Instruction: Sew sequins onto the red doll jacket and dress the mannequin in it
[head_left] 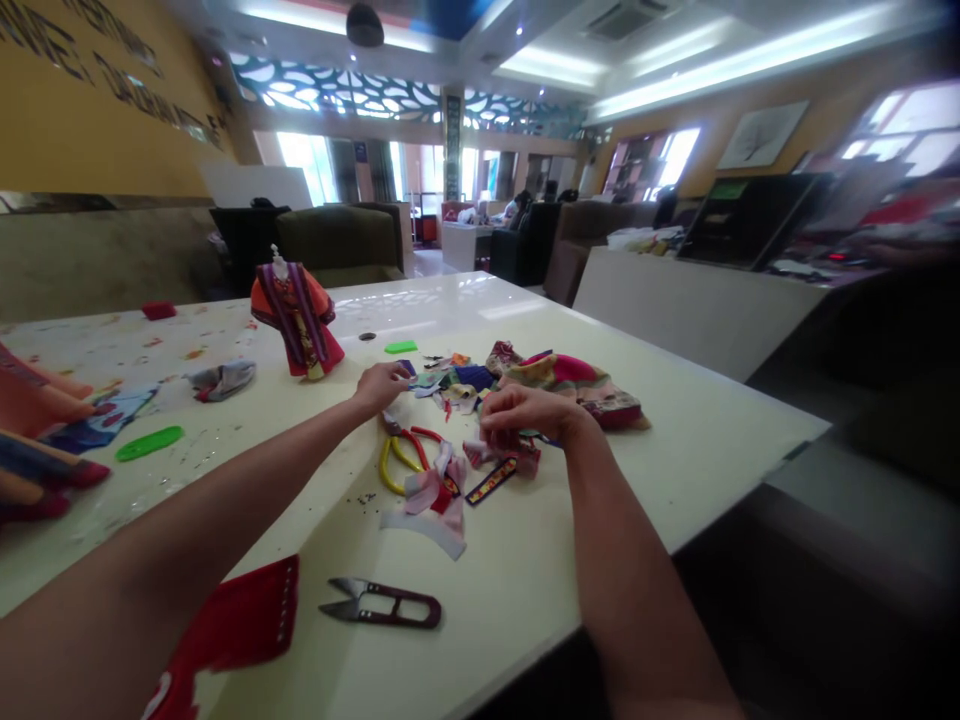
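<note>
My left hand [381, 385] reaches across the white table [675, 440] into a heap of small coloured fabric pieces [457, 385], fingers curled on a scrap I cannot make out. Closer to me, my right hand [521, 412] is pinched on a small pink and red cloth piece [504, 452]. Beside it lie a patterned ribbon strip [491, 481], yellow and red scissors [401, 455] and a pink and white doll garment [431, 500]. Dark thread snips [382, 603] lie near the front edge.
A small doll figure in an orange and purple robe [296, 315] stands at the back left. A bundle of patterned cloth [577, 385], red fabric [240, 615], a green plastic piece [148, 443], grey cloth [221, 380] and more garments [45, 430] lie about. The table edge [750, 490] runs at the right.
</note>
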